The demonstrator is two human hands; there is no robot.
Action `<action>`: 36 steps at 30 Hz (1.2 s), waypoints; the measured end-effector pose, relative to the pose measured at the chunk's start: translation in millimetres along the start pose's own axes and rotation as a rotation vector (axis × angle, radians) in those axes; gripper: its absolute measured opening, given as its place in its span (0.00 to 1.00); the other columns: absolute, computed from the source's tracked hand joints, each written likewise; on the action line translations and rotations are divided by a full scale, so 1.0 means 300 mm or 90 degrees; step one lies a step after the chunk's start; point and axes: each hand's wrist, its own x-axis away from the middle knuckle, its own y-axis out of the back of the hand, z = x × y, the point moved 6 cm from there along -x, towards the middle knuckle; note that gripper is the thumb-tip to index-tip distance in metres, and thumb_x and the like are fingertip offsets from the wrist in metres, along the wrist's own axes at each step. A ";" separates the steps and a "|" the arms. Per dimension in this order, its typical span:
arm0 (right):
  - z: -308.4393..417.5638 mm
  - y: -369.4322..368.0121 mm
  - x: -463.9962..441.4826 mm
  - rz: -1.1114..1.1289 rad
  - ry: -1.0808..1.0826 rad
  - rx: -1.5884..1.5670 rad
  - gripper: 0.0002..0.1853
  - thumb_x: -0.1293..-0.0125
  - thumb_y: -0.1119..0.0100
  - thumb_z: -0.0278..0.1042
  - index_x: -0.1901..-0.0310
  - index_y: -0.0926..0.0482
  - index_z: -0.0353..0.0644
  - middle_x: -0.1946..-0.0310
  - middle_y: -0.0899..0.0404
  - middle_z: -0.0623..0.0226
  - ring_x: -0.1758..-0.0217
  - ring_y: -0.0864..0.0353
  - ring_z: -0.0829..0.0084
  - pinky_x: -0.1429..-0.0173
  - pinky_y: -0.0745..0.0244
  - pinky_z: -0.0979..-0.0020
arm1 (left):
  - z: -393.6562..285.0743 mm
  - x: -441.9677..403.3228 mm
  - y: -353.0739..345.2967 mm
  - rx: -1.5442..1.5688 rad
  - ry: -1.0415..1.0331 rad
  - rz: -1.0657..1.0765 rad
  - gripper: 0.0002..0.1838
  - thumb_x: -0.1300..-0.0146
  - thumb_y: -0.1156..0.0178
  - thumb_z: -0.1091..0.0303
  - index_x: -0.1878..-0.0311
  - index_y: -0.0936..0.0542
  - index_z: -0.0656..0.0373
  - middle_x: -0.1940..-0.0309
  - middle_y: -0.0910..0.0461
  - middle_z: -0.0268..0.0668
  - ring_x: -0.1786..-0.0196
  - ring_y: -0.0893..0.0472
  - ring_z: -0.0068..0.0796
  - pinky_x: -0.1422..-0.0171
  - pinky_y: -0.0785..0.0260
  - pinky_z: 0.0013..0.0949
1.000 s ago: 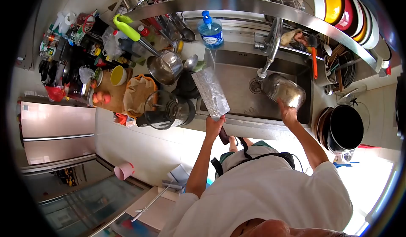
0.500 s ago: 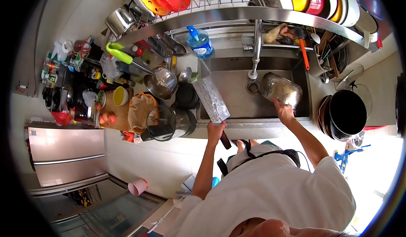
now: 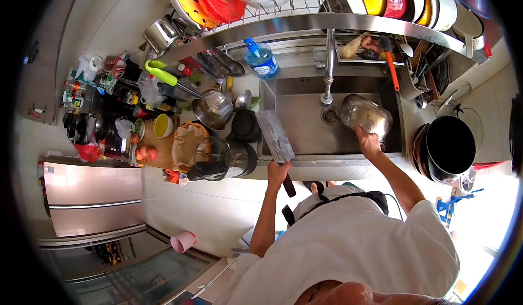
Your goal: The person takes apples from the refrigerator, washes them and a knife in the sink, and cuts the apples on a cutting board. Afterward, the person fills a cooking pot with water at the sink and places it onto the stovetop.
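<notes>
The cleaver [image 3: 275, 136] lies slantwise over the left end of the sink [image 3: 299, 98] and the front edge of the desk [image 3: 338, 169], its blade pointing away from the person and leftward, its dark brown handle [image 3: 289, 187] back toward the body. The blade is broad, silvery and mottled with reflections. The left hand's [image 3: 278, 174] grip is closed around it near the handle. The right hand's [image 3: 369, 143] grip is clamped on a shiny vessel [image 3: 368, 114] in the sink's right part. Since the earlier frame, the blade has turned, showing a narrower face.
</notes>
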 end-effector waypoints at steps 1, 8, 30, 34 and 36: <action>-0.001 0.001 0.000 -0.012 0.005 -0.002 0.28 0.46 0.49 0.22 0.39 0.34 0.41 0.67 0.19 0.57 0.70 0.17 0.59 0.68 0.23 0.61 | 0.005 0.004 0.001 0.005 0.000 0.002 0.07 0.52 0.39 0.71 0.73 0.19 0.65 0.80 0.20 0.34 0.75 0.24 0.22 0.70 0.34 0.32; -0.021 -0.032 -0.003 0.018 -0.002 0.009 0.26 0.42 0.49 0.25 0.39 0.35 0.40 0.68 0.20 0.57 0.69 0.18 0.59 0.64 0.22 0.61 | 0.013 0.018 0.009 0.014 0.000 0.021 0.07 0.53 0.39 0.69 0.75 0.19 0.63 0.81 0.21 0.34 0.75 0.24 0.23 0.70 0.35 0.32; -0.117 0.078 -0.107 -0.115 -0.142 -0.173 0.18 0.43 0.46 0.27 0.49 0.25 0.42 0.71 0.19 0.55 0.69 0.18 0.55 0.65 0.24 0.61 | 0.050 0.058 0.024 -0.025 0.047 0.042 0.08 0.55 0.38 0.68 0.76 0.21 0.65 0.85 0.25 0.34 0.79 0.27 0.22 0.74 0.37 0.33; -0.283 -0.021 -0.211 -0.268 -0.297 -0.481 0.14 0.40 0.38 0.35 0.56 0.22 0.34 0.77 0.20 0.60 0.73 0.19 0.68 0.68 0.26 0.68 | 0.050 0.072 0.022 -0.035 0.052 0.052 0.06 0.54 0.40 0.70 0.74 0.20 0.64 0.82 0.23 0.32 0.76 0.26 0.21 0.71 0.37 0.31; -0.293 -0.130 -0.209 -0.066 -0.559 -0.867 0.14 0.36 0.41 0.39 0.59 0.21 0.34 0.83 0.27 0.68 0.80 0.26 0.76 0.77 0.32 0.71 | 0.041 0.085 0.021 -0.044 0.053 0.054 0.06 0.53 0.41 0.70 0.74 0.20 0.63 0.80 0.23 0.31 0.74 0.25 0.20 0.70 0.37 0.30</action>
